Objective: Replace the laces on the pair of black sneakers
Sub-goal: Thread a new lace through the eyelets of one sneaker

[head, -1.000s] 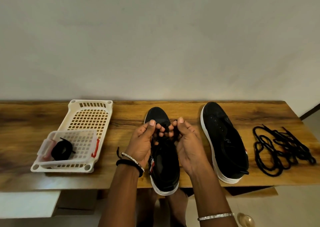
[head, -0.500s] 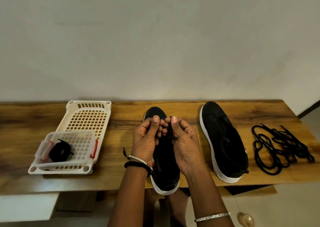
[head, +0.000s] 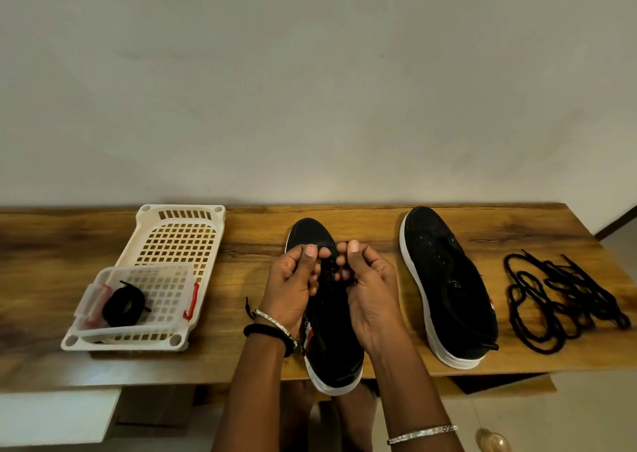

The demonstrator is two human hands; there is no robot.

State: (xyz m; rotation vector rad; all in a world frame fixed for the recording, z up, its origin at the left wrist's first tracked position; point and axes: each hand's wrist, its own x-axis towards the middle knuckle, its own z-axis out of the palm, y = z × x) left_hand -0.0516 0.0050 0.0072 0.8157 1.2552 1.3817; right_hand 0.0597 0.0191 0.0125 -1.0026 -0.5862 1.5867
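Observation:
One black sneaker with a white sole (head: pixel 331 348) lies in the middle of the wooden table (head: pixel 238 272), heel over the front edge. My left hand (head: pixel 289 289) and my right hand (head: pixel 368 296) hover over its eyelets, thumbs and curled fingers pinching what looks like a thin black lace, which is hard to tell from the black upper. The second black sneaker (head: pixel 455 296) lies to the right with bare eyelets. A coiled black lace (head: pixel 124 305) sits in the small basket (head: pixel 165 279). A loose heap of black laces (head: pixel 558 296) lies at the far right.
The small clear basket with red clips rests inside a larger white slotted tray (head: pixel 179 234) at the left. A plain wall runs behind the table. Below the front edge are a white shelf (head: pixel 51 413) and the floor.
My two hands have drawn closer together over the eyelets of the middle sneaker, fingers working there. The other sneaker, the basket and the lace heap have not moved.

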